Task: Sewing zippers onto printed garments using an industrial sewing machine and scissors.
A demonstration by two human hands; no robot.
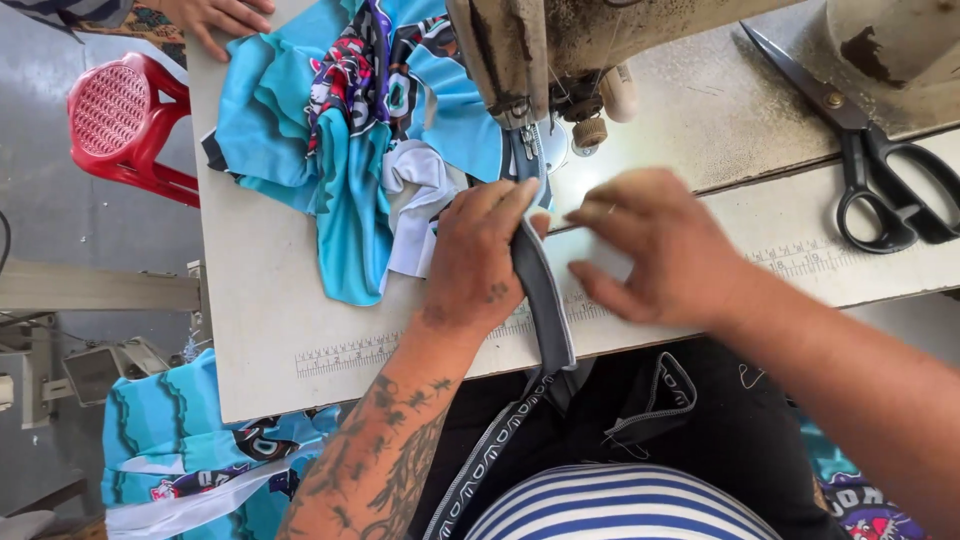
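My left hand point(480, 255) presses a dark grey fabric strip point(545, 300) flat on the sewing table, fingers pointing at the presser foot point(527, 140) of the worn sewing machine point(520, 50). My right hand point(655, 245) lies flat beside it on the right, fingers on the strip's edge and a white piece below. The strip runs from under the needle down over the table's front edge to my lap. A bunched turquoise printed garment point(340, 130) with white lining lies left of the machine.
Black-handled scissors point(870, 160) lie at the right on the table point(270, 340). A red plastic stool point(125, 120) stands at the left. Another person's hand point(215, 15) rests at the table's far left corner. More turquoise fabric point(180, 450) hangs below the table.
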